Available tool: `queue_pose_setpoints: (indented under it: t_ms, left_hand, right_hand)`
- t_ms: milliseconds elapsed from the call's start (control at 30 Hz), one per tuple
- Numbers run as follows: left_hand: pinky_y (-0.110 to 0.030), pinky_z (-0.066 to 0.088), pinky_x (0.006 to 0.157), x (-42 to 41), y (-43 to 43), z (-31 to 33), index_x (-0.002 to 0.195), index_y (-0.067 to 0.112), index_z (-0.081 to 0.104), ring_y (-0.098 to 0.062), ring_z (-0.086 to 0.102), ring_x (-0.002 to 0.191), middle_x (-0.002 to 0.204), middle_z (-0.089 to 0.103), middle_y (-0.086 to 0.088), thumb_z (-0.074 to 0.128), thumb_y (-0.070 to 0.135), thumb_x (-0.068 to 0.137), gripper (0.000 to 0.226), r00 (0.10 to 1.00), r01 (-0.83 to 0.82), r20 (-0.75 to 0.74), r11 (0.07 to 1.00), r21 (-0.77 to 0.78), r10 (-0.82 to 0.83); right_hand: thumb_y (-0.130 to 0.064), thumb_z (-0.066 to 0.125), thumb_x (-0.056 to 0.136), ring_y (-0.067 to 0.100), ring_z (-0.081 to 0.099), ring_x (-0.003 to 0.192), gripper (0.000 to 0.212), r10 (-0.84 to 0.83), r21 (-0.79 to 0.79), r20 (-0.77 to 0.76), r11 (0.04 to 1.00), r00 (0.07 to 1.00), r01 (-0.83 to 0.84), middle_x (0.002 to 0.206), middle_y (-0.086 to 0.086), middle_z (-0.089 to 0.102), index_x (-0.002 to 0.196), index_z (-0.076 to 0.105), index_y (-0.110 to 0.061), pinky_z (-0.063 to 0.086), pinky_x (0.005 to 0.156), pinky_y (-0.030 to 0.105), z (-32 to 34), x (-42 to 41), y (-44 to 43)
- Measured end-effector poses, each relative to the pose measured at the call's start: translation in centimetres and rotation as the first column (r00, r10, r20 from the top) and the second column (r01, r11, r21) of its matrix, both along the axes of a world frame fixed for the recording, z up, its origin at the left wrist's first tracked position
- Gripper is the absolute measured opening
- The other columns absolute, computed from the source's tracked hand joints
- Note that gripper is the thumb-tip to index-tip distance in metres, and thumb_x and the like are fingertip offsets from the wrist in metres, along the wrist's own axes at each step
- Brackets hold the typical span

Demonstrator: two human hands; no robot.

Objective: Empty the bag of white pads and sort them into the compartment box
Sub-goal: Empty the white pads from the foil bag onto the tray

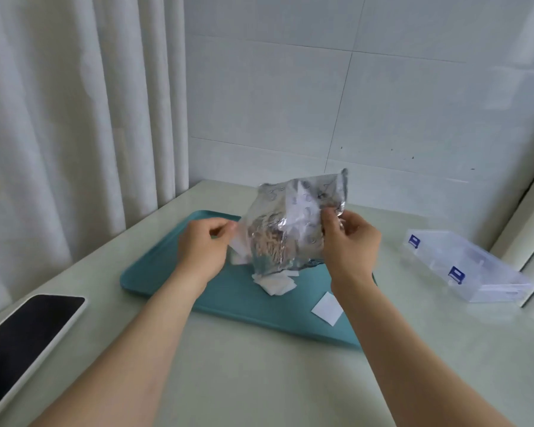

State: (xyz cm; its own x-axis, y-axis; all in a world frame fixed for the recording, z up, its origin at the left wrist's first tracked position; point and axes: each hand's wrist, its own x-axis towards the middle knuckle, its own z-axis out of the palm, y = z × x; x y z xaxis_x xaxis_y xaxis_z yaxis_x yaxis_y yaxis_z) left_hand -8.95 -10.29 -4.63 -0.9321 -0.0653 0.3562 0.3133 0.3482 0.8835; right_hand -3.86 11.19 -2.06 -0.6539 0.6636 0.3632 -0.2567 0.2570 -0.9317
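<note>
Bag (290, 229) held over the tray (167, 272), sides pinched by left hand (202, 245) and right hand (349, 245). Gentle shaking is advised so pads (276, 285) are kept within the tray's edges.

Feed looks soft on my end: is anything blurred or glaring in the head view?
Head view: the bag is motion-blurred with glints on its foil; the pads at the left hand are smeared; the compartment box looks fairly sharp.
</note>
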Motion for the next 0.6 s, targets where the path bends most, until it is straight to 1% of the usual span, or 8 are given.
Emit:
queue_pose_setpoints:
  t_ms: [67,133,200,233,300,333,467,600]
  left_hand:
    - [-0.033,0.053,0.074,0.2,-0.4,0.3,0.092,0.017,0.079,-0.021,0.068,0.086,0.087,0.076,0.002,0.064,0.025,0.101,0.020,0.984,-0.176,-0.010,0.984,-0.007,0.176]
    - [-0.038,0.054,0.073,-0.1,-0.6,0.1,0.088,0.009,0.077,-0.032,0.067,0.088,0.088,0.075,-0.009,0.060,0.020,0.101,0.024,0.960,-0.280,0.001,0.957,-0.070,0.281]
    - [-0.043,0.054,0.083,-0.3,-0.6,-0.1,0.099,0.012,0.076,-0.037,0.064,0.102,0.104,0.074,-0.013,0.053,0.011,0.099,0.023,0.946,-0.320,0.015,0.939,-0.124,0.324]
    - [-0.045,0.052,0.091,-0.4,-0.7,0.0,0.115,0.015,0.072,-0.037,0.061,0.113,0.117,0.071,-0.013,0.050,0.009,0.098,0.029,0.942,-0.326,0.033,0.932,-0.160,0.335]
    - [-0.049,0.047,0.105,-0.4,-0.5,0.0,0.141,0.018,0.058,-0.038,0.052,0.128,0.138,0.060,-0.014,0.047,0.007,0.095,0.049,0.945,-0.288,0.091,0.930,-0.230,0.315]
    - [-0.050,0.044,0.108,-0.3,-0.4,0.0,0.145,0.020,0.055,-0.038,0.049,0.132,0.143,0.057,-0.014,0.046,0.007,0.094,0.053,0.954,-0.251,0.101,0.934,-0.254,0.284]
    - [-0.050,0.038,0.114,0.7,0.2,0.6,0.137,0.035,0.061,-0.031,0.048,0.136,0.147,0.057,0.000,0.045,0.008,0.088,0.059,0.984,-0.028,0.162,0.952,-0.304,0.081]
    - [-0.043,0.031,0.110,1.8,0.8,1.1,0.142,0.039,0.057,-0.030,0.047,0.136,0.143,0.058,0.005,0.050,0.025,0.095,0.049,0.977,0.087,0.213,0.855,-0.512,0.029]
  right_hand:
    - [-0.040,0.066,0.094,0.017,0.033,0.055,0.046,-0.010,0.081,-0.023,0.997,1.000,0.012,0.054,-0.003,0.042,0.065,0.052,-0.007,0.031,0.055,0.032,0.5,0.3,0.5]
    - [-0.040,0.065,0.095,0.018,0.027,0.057,0.052,-0.005,0.117,-0.054,0.993,0.999,0.012,0.055,-0.002,0.034,0.062,0.043,-0.007,0.025,0.055,0.032,1.2,0.4,0.7]
    - [-0.040,0.064,0.094,0.017,0.025,0.061,0.052,-0.023,0.131,-0.084,0.991,0.996,0.034,0.059,-0.002,0.029,0.060,0.038,-0.011,0.022,0.057,0.033,1.6,0.2,0.9]
    - [-0.042,0.064,0.093,0.017,0.026,0.062,0.051,0.002,0.125,-0.083,0.992,0.997,0.009,0.060,-0.001,0.031,0.062,0.042,-0.008,0.024,0.057,0.034,1.8,0.1,0.9]
    - [-0.046,0.064,0.091,0.017,0.029,0.062,0.052,0.057,0.127,-0.082,0.991,0.995,-0.046,0.061,0.001,0.037,0.069,0.051,-0.001,0.027,0.059,0.035,2.1,0.0,0.9]
    - [-0.046,0.063,0.091,0.017,0.030,0.062,0.051,0.046,0.153,-0.096,0.988,0.994,-0.031,0.060,0.000,0.037,0.070,0.051,-0.001,0.028,0.058,0.034,2.1,0.0,0.9]
    - [-0.040,0.063,0.095,0.018,0.027,0.061,0.048,0.017,0.162,-0.111,0.987,0.994,0.001,0.057,-0.003,0.034,0.066,0.046,-0.006,0.025,0.058,0.034,2.1,0.3,1.0]
    - [-0.037,0.062,0.097,0.018,0.028,0.061,0.048,0.016,0.115,-0.089,0.993,0.996,-0.006,0.061,0.001,0.035,0.071,0.047,0.000,0.026,0.058,0.034,1.9,0.3,1.4]
